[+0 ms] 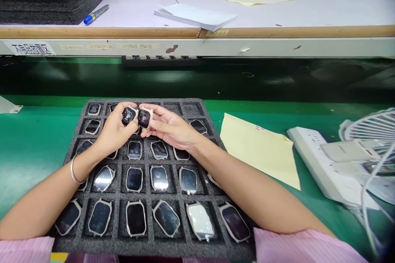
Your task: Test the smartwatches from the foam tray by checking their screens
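Above the far rows of a dark foam tray (173, 248), my two hands hold one smartwatch case each, side by side. My left hand (115, 128) is closed on a watch (128, 115) whose lit screen faces me. Between the thumb and fingers of my right hand (169, 125) sits a second lit watch (144, 118) with a pale frame. The two watches almost touch; whether they do I cannot tell. Strapless watch cases, such as a dark-screened watch (136, 218), lie in the tray's compartments. My hands and forearms hide part of the tray.
A yellow sheet (262, 148) lies right of the tray on the green table (37, 139). Further right are a white power strip (321, 164) and a white fan (370, 125). The raised shelf (129, 12) behind carries black foam (52, 0), a blue pen (96, 14) and papers (197, 15).
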`<action>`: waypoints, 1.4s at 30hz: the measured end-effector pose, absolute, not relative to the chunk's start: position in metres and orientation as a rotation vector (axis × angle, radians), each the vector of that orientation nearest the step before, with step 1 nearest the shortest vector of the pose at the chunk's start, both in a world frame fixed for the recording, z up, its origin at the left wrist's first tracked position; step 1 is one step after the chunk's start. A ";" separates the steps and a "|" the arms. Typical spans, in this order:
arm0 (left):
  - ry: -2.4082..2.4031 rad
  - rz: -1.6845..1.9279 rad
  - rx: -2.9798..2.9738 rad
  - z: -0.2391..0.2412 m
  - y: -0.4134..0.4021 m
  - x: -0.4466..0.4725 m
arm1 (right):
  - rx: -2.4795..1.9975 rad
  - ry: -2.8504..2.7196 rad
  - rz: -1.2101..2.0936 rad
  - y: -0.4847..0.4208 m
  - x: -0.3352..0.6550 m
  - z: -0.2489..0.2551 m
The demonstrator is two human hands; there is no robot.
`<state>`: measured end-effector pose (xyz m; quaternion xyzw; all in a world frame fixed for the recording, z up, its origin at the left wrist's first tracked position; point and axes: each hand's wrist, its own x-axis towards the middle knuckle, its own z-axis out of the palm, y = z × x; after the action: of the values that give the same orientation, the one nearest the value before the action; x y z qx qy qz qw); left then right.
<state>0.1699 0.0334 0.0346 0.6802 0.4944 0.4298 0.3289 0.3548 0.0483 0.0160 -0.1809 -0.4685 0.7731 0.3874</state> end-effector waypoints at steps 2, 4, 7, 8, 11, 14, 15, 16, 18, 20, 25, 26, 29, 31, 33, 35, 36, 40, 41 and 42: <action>1.293 1.125 1.775 0.035 0.034 0.170 | -0.462 -1.188 1.967 0.048 0.354 0.016; 1.288 1.127 1.770 0.035 0.034 0.170 | -0.464 -1.186 1.966 0.049 0.354 0.015; 1.290 1.128 1.767 0.035 0.034 0.170 | -0.464 -1.192 1.962 0.049 0.354 0.015; 1.291 1.124 1.766 0.035 0.034 0.170 | -0.465 -1.195 1.960 0.049 0.354 0.015; 1.293 1.112 1.760 0.035 0.034 0.170 | -0.474 -1.202 1.956 0.048 0.355 0.015; 1.286 1.111 1.743 0.035 0.034 0.170 | -0.493 -1.199 1.949 0.048 0.355 0.016; 1.281 1.110 1.741 0.035 0.034 0.170 | -0.500 -1.197 1.948 0.048 0.355 0.016; 1.279 1.110 1.741 0.035 0.034 0.169 | -0.507 -1.193 1.948 0.047 0.354 0.017; 1.282 1.110 1.747 0.035 0.034 0.169 | -0.515 -1.188 1.948 0.047 0.354 0.017; 1.286 1.111 1.752 0.034 0.034 0.169 | -0.518 -1.190 1.948 0.047 0.354 0.017; 1.287 1.109 1.751 0.035 0.033 0.169 | -0.504 -1.184 1.950 0.047 0.354 0.018; 1.285 1.110 1.747 0.036 0.033 0.169 | -0.504 -1.180 1.950 0.047 0.354 0.018; 1.274 1.110 1.742 0.036 0.033 0.169 | -0.505 -1.182 1.950 0.047 0.355 0.018; 1.274 1.111 1.752 0.035 0.033 0.169 | -0.505 -1.196 1.948 0.046 0.355 0.018; 1.283 1.126 1.758 0.034 0.034 0.170 | -0.511 -1.205 1.941 0.046 0.355 0.018; 1.300 1.161 1.720 0.033 0.034 0.171 | -0.532 -1.188 1.944 0.046 0.354 0.019; 1.305 1.177 1.662 0.033 0.034 0.171 | -0.548 -1.159 1.954 0.047 0.354 0.019; 1.201 1.110 1.198 0.035 0.036 0.170 | -0.633 -0.937 2.037 0.053 0.354 0.020; 1.146 1.084 1.080 0.036 0.036 0.170 | -0.654 -0.882 2.047 0.055 0.355 0.020; 1.095 1.067 0.987 0.036 0.037 0.169 | -0.675 -0.836 2.049 0.057 0.356 0.019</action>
<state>0.1687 0.0367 0.0362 0.4283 0.4749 0.4630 0.6137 0.3557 0.0573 0.0194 -0.2672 -0.3309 0.8107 0.4023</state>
